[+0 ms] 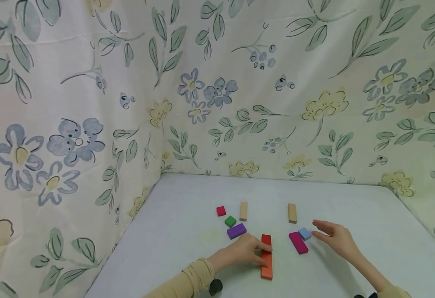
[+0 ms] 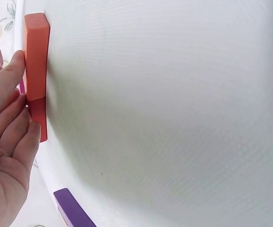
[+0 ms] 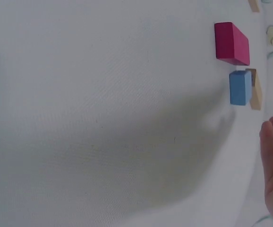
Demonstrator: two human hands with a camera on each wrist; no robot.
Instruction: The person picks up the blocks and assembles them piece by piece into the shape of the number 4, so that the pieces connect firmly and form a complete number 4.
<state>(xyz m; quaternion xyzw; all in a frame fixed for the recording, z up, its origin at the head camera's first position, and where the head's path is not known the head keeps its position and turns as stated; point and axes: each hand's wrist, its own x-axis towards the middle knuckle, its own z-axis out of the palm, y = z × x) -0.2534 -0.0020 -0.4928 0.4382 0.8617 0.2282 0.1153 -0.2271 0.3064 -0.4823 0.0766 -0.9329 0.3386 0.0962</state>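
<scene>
Two blocks are lying end to end under the left hand (image 1: 243, 249), and from my distant seat I am judging that everything is turning on their shared line. I am taking the orange block (image 1: 267, 271) as my landmark: its long axis is running from near to far, and the red block (image 1: 266, 239) is touching its far end, continuing that axis. From the left side of the orange block, the left hand is lying across the seam, its thumb touching the orange block and a finger lying over the red one; whether those fingers are pinching or merely resting, I cannot tell.

Well to the right of the orange block, the right hand (image 1: 336, 240) is hovering with loosely extended fingers, holding nothing. Toward the orange block from those fingertips, the blue block (image 1: 304, 234) is sitting just apart from them, with the pink block (image 1: 298, 243) lying beside it. I am noting a slant in the pink block, its near end sitting farther from the orange block than its far end, so its axis is not matching the pair's. For blue and pink, I am counting the right hand as nearer; for orange and red, the left.
</scene>
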